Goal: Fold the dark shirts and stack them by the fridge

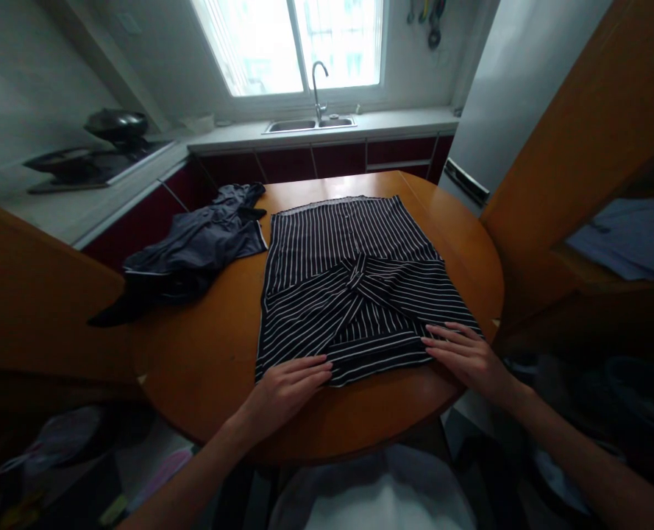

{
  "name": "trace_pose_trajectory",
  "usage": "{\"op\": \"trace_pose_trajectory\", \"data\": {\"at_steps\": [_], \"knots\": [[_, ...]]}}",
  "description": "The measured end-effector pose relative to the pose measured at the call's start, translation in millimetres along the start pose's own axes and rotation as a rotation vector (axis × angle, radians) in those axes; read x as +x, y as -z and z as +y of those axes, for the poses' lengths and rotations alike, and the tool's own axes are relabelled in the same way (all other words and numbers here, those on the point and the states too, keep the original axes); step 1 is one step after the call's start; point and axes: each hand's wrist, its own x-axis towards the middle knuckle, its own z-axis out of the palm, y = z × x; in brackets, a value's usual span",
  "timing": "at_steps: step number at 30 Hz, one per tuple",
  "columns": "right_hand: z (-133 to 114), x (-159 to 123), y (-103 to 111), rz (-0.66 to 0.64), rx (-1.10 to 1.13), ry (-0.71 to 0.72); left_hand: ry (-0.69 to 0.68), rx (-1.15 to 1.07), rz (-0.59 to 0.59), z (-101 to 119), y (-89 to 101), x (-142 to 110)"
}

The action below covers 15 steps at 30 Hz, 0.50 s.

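A black garment with white stripes (327, 243), knotted at its front, lies spread out on the round wooden table (205, 368). Its knot sits near the middle, and the edge closest to me runs between my two hands. My left hand (290, 386) rests flat on the garment's near left corner, fingers stretched out. On the near right corner lies my right hand (467, 358), palm down with its fingers extended. Neither hand grips the cloth. The garment's underside is hidden.
A crumpled dark grey garment (199, 239) lies at the table's left side, partly over the edge. Beyond the table are a counter with a sink (293, 126) and faucet (316, 92). Pans (118, 125) stand on the stove at left; a fridge (519, 96) stands at right.
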Motion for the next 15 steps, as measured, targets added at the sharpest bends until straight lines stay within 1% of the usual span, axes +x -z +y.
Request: {"op": "trace_pose_trajectory", "data": {"at_steps": [2,3,5,7,9,11,13,15], "knots": [[1.2,8.4,3.6,0.022,0.072,-0.056,0.098,-0.086,0.044,-0.1,4.3,3.5],[2.3,14.2,6.9,0.021,0.115,-0.098,0.169,-0.135,0.051,-0.4,8.0,6.6],[6.4,29.4,15.9,-0.016,0.193,-0.213,0.342,-0.239,0.02,-3.6,18.3,16.1],[15.1,48.8,26.4,-0.099,0.26,-0.34,0.505,-0.329,-0.031,-12.7,30.1,29.3],[29.6,71.6,35.0,-0.19,0.337,-0.44,0.609,-0.402,-0.074,-29.7,40.5,44.1],[49.7,96.2,38.9,-0.267,0.425,-0.497,0.67,-0.469,-0.085,-54.0,47.4,58.5],[72.7,121.0,37.0,-0.346,0.495,-0.52,0.724,-0.538,-0.115,-81.8,50.6,71.8],[94.8,144.5,29.9,-0.434,0.545,-0.526,0.776,-0.576,-0.182,-108.8,51.2,84.0]]}}
